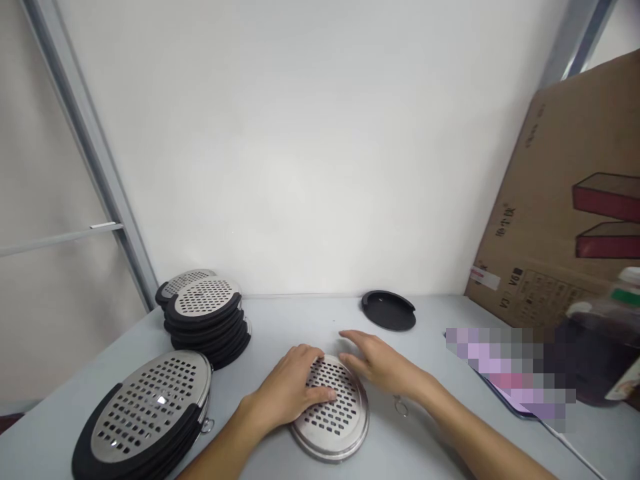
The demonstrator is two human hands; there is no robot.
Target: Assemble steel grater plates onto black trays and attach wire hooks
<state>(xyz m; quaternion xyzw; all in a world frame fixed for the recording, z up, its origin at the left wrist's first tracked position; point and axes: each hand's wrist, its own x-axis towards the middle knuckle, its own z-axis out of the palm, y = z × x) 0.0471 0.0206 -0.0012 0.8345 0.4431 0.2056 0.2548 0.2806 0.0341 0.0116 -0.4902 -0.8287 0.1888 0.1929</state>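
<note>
In front of me on the table lies a round perforated metal plate (333, 417) with rows of small slots and a raised rim. My left hand (293, 387) grips its left side, thumb across the slotted face and fingers at the far edge. Close to the plate's upper right rim is my right hand (377, 363), its fingers apart and holding nothing visible. A small metal ring (401, 406) shows below my right wrist; whether it joins the plate I cannot tell. Farther back sits a shallow black round holder (389, 312) with a partly raised rim.
To the left stand a back stack (207, 320) and a nearer stack (145, 407) of similar metal plates in black holders. On the right are a phone (505, 380) with a white cable, a dark bottle (600, 347) and a large cardboard box (550, 200). A white wall (300, 147) rises behind.
</note>
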